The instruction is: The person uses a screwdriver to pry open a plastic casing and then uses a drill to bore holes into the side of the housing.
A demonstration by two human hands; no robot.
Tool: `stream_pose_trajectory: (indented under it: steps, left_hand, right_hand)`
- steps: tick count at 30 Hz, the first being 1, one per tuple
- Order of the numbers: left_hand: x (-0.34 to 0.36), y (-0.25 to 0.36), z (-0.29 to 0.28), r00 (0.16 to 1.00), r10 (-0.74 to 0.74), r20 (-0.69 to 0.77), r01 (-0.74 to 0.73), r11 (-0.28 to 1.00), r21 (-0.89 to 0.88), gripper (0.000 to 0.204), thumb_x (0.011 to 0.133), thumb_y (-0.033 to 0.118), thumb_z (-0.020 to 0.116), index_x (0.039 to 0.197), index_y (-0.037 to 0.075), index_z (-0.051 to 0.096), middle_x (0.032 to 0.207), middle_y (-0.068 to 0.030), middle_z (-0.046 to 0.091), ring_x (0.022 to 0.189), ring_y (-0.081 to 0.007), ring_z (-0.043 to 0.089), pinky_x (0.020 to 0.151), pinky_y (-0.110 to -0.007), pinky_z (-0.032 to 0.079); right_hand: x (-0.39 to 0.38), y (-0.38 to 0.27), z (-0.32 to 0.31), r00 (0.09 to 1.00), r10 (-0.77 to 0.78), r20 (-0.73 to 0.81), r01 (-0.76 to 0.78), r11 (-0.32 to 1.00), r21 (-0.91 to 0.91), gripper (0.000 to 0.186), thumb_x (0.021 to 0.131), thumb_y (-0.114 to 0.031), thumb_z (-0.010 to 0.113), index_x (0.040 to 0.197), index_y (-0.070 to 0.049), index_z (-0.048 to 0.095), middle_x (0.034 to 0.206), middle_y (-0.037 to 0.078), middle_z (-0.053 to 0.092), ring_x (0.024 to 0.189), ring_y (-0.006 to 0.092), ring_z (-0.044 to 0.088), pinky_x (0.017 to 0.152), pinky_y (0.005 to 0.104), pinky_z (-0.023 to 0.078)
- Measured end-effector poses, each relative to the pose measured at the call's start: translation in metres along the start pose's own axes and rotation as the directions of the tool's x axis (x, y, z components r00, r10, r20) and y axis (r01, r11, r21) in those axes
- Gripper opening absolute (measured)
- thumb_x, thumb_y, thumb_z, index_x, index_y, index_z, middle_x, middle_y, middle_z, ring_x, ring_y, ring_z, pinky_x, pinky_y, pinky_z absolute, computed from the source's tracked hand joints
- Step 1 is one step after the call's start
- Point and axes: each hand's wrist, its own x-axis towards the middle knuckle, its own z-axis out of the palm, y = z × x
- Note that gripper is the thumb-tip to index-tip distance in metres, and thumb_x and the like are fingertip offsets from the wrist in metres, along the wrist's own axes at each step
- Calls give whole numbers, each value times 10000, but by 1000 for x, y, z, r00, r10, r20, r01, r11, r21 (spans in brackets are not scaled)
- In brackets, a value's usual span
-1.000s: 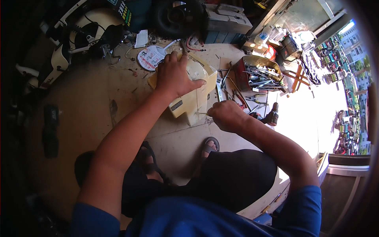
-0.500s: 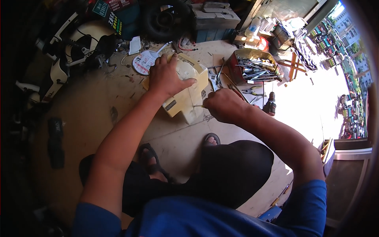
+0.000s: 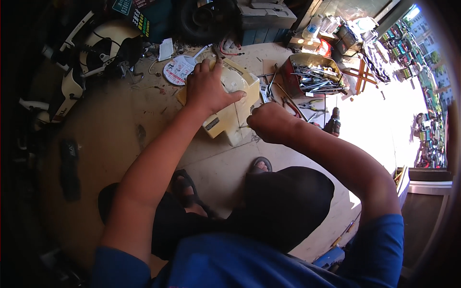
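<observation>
A cream-yellow plastic casing [image 3: 229, 126] with boxy edges and a pale rounded top stands on the floor in front of me. My left hand [image 3: 207, 90] lies over its top, thumb spread to the right and fingers hooked toward the far edge, gripping it. At the casing's right side, my right hand [image 3: 270, 123] is closed in a fist. A thin-shafted tool [image 3: 243, 126] pokes out of that fist toward the casing's side wall; its handle is hidden in my fingers. An adjustable wrench [image 3: 264, 92] lies just beyond my right hand.
Right of the casing are a red tool bin [image 3: 294, 79] full of metal tools, pliers [image 3: 312, 104] and a power drill [image 3: 333, 123]. Behind it lie a round white fan-shaped sheet [image 3: 178, 70], a black wheel [image 3: 204, 21] and a grey toolbox [image 3: 266, 17]. Scooter parts [image 3: 103, 53] crowd the left.
The whole view has shifted slightly, with the casing and both hands a little higher and further right. My right fist has turned somewhat at the casing's side. The left hand keeps its hold.
</observation>
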Motion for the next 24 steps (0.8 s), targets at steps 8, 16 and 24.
stream_pose_trajectory:
  steps: [8, 16, 24]
  left_hand:
    - [-6, 12, -2, 1000, 5, 12, -5, 1000, 0, 1176, 694, 682, 909, 1612, 66, 508, 1564, -221, 520, 1433, -402, 516, 1173, -519, 460]
    - [6, -4, -7, 997, -55, 57, 58, 998, -36, 1171, 704, 694, 903, 1606, 52, 522, 1563, -231, 543, 1435, -402, 531, 1177, -506, 462]
    - [27, -37, -2, 987, -159, 25, 160, 986, -49, 1149, 732, 702, 895, 1577, 6, 546, 1526, -275, 588, 1434, -422, 549, 1183, -508, 472]
  right_hand:
    - [26, 1, 88, 944, -314, -101, 294, 940, -175, 37, 771, -57, 758, 799, -46, 781, 820, 149, 775, 783, 354, 787, 682, 447, 627]
    - [-25, -2, 71, 964, -38, -265, 66, 993, 97, 103, 878, -46, 676, 966, -24, 726, 896, 156, 713, 860, 363, 747, 740, 464, 605]
    - [-39, -17, 72, 932, 222, -286, -145, 953, 266, 200, 895, -23, 642, 1082, 6, 707, 950, 178, 708, 930, 359, 743, 803, 454, 607]
